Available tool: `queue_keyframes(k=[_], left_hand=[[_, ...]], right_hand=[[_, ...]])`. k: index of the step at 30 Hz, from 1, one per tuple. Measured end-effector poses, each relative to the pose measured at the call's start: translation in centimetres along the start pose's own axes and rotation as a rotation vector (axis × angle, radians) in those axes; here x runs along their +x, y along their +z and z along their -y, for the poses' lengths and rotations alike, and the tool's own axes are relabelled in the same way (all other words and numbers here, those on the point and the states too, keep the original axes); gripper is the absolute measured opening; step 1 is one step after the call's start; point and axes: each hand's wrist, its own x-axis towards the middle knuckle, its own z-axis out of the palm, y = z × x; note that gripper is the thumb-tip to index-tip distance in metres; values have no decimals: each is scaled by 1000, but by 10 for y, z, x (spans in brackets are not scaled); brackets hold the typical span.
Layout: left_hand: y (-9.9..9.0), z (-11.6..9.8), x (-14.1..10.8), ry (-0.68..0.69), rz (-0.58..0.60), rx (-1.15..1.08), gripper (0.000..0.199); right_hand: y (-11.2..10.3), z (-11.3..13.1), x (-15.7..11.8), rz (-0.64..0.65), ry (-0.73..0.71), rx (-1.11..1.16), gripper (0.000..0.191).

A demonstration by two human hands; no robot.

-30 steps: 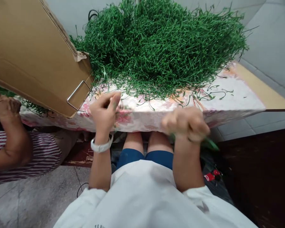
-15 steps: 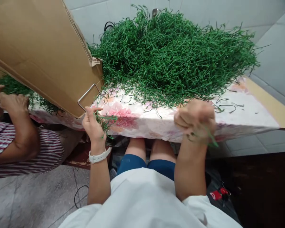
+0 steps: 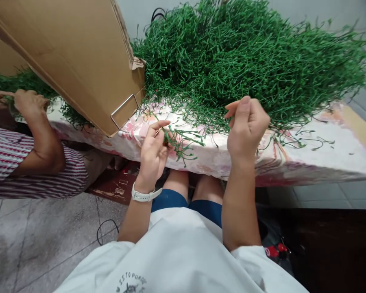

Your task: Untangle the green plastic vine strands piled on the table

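Observation:
A large heap of thin green stems point(image 3: 232, 61) with small knobbed tips covers the back of the table. My left hand point(image 3: 154, 152), with a white watch strap point(image 3: 144, 196) at the wrist, grips a small bunch of the same stems point(image 3: 183, 142) over the table's front edge. These point out to the right. In front of the heap, my right hand point(image 3: 247, 126) is raised with thumb and fingers pinched together. Whatever may be between those fingertips is too small or hidden to tell.
A cardboard panel point(image 3: 79, 61) and a bent metal wire frame point(image 3: 123, 108) stand on my left. Beyond it a co-worker's hands point(image 3: 30, 103) handle green stems. A flowered cloth point(image 3: 317, 156) covers the table; loose stems point(image 3: 311, 140) lie on its right part.
My left hand has moved right and up with its bunch. My right hand has turned and risen towards the heap; a stem seen blurred by it earlier no longer shows. The view has shifted.

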Motion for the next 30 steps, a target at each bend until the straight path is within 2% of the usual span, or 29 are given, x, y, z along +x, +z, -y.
queue_keyframes(k=[1,2,5,6,9,12,14,17,19,21,22,24,25,27,28,30], left_hand=[[2,1,-2,3,32,3,43],[5,1,-3,8,60,11,41],[11,4,-8,43,130,72,35],[11,4,-9,70,146,110,32],[8,3,-11,233,180,328,25],[2,-2,-10,494,238,721,18],[2,-7,-9,628,311,902,20],[6,-12,-9,690,413,929,35],[5,-17,-10,741,423,960,42],[-3,-25,-12,799,319,1049,49],[-10,-30,-12,822,217,1087,51],[-26,-41,-11,758,-44,1103,53],[-33,-45,-11,748,-156,1073,47],[-41,-49,-9,692,-264,952,40],[-42,-48,-9,693,-284,913,40],[-37,-43,-9,705,-234,905,40]], right_hand=[[3,13,-12,-25,22,80,50],[7,25,-24,24,45,163,48],[16,51,-47,257,31,272,42],[17,55,-51,297,19,263,37],[13,57,-54,296,-14,200,25],[5,55,-53,294,-29,203,28],[3,54,-55,299,18,267,32],[3,47,-61,318,128,433,37],[-2,39,-63,282,172,563,39],[-15,29,-59,125,174,675,38],[-25,23,-55,10,157,698,40],[-46,16,-47,-175,115,664,42],[-55,15,-44,-206,109,620,42],[-66,19,-41,-194,127,547,46],[-66,23,-41,-167,146,531,48],[-61,35,-43,-125,179,521,53]])
